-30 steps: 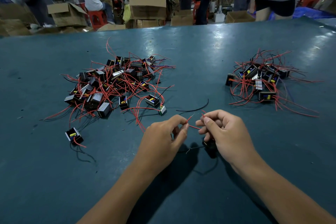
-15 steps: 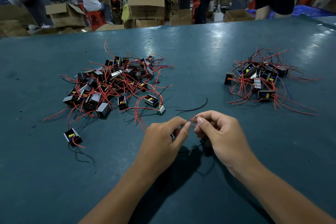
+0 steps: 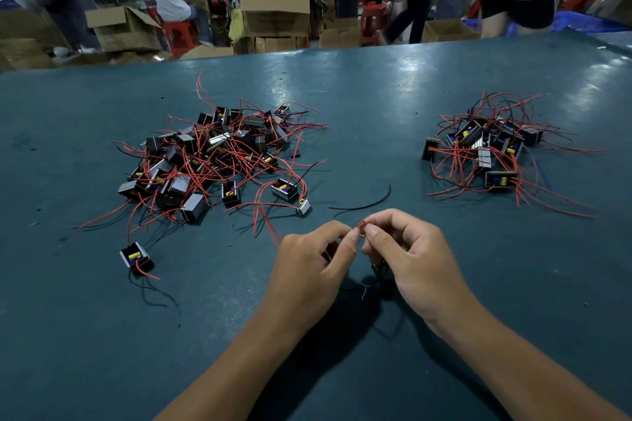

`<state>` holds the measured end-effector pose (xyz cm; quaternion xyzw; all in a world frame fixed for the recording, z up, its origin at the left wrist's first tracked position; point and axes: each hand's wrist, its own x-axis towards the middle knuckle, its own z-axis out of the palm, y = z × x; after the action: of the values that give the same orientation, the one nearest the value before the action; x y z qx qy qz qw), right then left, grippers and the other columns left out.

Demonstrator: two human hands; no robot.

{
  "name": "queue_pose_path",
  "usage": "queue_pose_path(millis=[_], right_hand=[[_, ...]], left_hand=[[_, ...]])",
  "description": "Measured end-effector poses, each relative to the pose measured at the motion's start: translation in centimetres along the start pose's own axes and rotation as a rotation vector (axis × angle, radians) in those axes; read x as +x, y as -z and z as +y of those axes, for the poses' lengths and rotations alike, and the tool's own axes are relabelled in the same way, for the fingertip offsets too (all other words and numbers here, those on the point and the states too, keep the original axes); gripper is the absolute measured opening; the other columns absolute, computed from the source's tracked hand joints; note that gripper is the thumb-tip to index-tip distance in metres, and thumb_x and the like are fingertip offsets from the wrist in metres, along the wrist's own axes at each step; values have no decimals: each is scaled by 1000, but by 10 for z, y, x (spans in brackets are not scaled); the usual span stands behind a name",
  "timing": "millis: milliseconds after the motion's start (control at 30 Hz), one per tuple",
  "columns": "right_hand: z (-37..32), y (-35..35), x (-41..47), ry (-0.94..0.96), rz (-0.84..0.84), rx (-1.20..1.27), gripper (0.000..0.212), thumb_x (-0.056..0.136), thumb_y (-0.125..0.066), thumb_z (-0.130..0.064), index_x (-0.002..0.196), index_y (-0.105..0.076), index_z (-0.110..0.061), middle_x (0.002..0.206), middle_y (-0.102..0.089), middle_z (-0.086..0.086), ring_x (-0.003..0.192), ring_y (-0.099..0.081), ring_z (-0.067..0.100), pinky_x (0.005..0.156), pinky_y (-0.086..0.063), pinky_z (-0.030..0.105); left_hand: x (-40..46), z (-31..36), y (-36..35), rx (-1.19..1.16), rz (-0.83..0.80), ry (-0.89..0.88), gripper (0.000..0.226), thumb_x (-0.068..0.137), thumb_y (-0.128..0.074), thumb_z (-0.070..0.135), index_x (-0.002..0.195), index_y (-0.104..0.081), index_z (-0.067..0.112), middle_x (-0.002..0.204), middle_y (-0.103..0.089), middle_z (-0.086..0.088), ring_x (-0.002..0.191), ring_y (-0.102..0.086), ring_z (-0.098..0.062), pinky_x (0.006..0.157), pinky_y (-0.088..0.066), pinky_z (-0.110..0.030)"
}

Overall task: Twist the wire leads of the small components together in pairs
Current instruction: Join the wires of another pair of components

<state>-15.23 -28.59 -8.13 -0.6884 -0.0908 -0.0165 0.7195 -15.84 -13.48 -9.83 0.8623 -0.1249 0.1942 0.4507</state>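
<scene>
Both hands are working close together over the dark teal bench. The left hand and the right hand have their fingers curled in, thumb and forefinger tips pinching the thin red wire leads right where the two hands meet, so each hand is gripping the leads. The small black component those leads belong to is mostly hidden under the right hand, just a dark bit peeking out near the bench surface. Off to the left there's a big messy heap of little black boxy components with red leads, and well apart on the right a smaller heap of the same kind. One black component with a yellow part sits alone in front of the left heap. A loose curved black wire lies on the bench just beyond the hands. In the background, brown cardboard boxes and people at other benches.
</scene>
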Motion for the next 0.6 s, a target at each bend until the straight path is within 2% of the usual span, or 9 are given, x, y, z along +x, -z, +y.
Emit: queue_pose_path(millis=[267,600], right_hand=[[1,0,1,30,8,-12,12,93,-60,-2,86,-70,-4,63,-64,-4,61,-58,3,60,-46,13],[4,-3,0,41,67,75,7,88,-66,0,83,-70,0,66,-66,-1,61,-58,6,60,-47,15]], left_hand=[[-1,3,0,-47,-17,24,27,97,-54,34,79,-68,19,53,-60,2,40,-56,-13,43,-43,-35],[-1,3,-2,-54,-45,15,28,97,-57,34,77,-68,19,55,-61,3,42,-56,-12,44,-44,-35]])
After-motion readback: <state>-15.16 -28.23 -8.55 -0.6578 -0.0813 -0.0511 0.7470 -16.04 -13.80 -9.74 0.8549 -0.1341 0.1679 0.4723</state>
